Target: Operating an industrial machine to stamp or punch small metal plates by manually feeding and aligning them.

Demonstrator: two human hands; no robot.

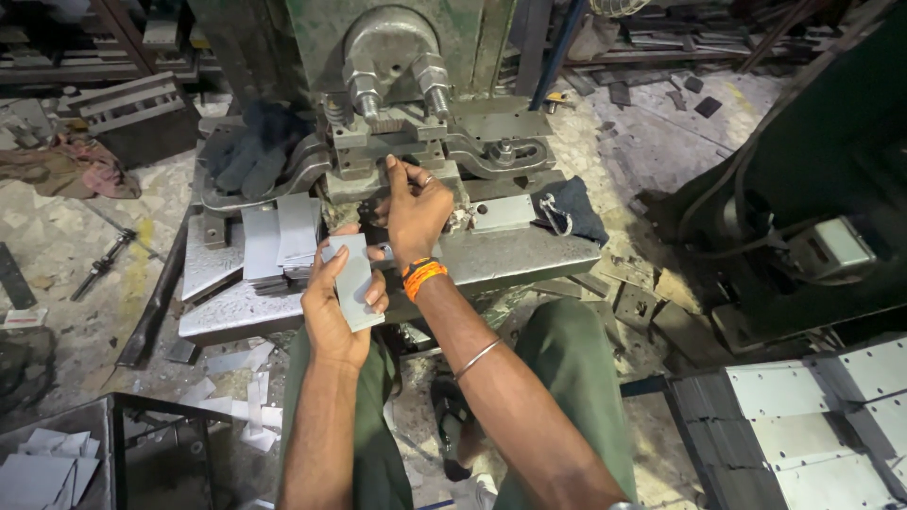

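My left hand (333,300) grips a small stack of grey rectangular metal plates (353,281), held tilted above the front of the press table (510,260). My right hand (414,206) reaches forward into the die area of the green press (392,104); its fingertips touch a piece under the tooling, and whether they pinch it is hidden. An orange band and a thin metal bangle sit on the right arm. More grey plates (279,241) lie stacked on the table just left of my left hand.
Dark gloves (250,151) rest at the back left of the table, a dark cloth (567,208) at its right. Stacked perforated plates (803,425) fill the lower right. Scrap strips (246,406) litter the floor. A metal bin (57,453) stands at lower left.
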